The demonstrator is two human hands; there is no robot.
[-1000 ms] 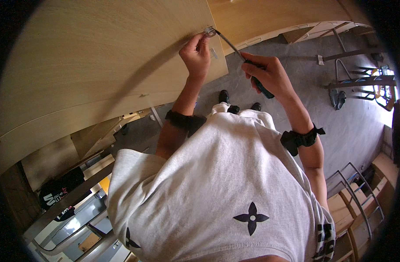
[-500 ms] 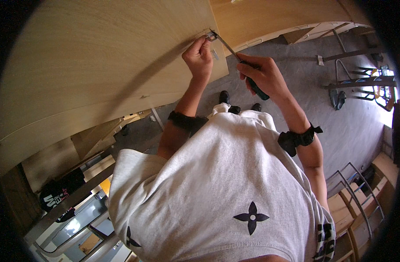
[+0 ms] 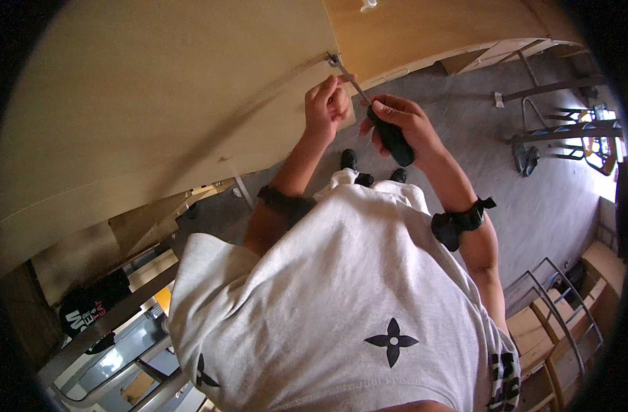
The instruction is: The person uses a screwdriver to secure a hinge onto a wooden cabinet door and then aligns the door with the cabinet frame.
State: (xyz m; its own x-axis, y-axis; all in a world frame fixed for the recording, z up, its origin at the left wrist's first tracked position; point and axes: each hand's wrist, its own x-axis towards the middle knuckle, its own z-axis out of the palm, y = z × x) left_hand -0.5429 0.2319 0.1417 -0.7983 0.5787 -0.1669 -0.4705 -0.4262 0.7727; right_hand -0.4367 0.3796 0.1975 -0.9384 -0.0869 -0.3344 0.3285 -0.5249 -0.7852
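Observation:
My right hand [image 3: 406,123] is wrapped round the dark handle of a screwdriver [image 3: 391,137]. Its thin metal shaft slants up and left, with the tip at a small metal fitting [image 3: 332,60] near the edge of a large pale wooden panel [image 3: 211,82]. Just below that fitting, beside the shaft, is my left hand [image 3: 326,108]. Its fingers are curled in, and one finger reaches across close to the shaft. Whatever lies between them, if anything, is hidden. Whether that finger touches the shaft I cannot tell.
Another wooden panel [image 3: 424,31] meets the first at the upper right. Grey floor [image 3: 458,130] runs below and to the right, with a pair of dark shoes [image 3: 527,159] beside a metal rack [image 3: 568,130]. Wooden boards [image 3: 533,323] and a metal frame [image 3: 557,302] stand at lower right.
My left hand has come off the metal fitting, moving down and right. My right hand has shifted slightly down on the screwdriver, whose tip stays at the fitting.

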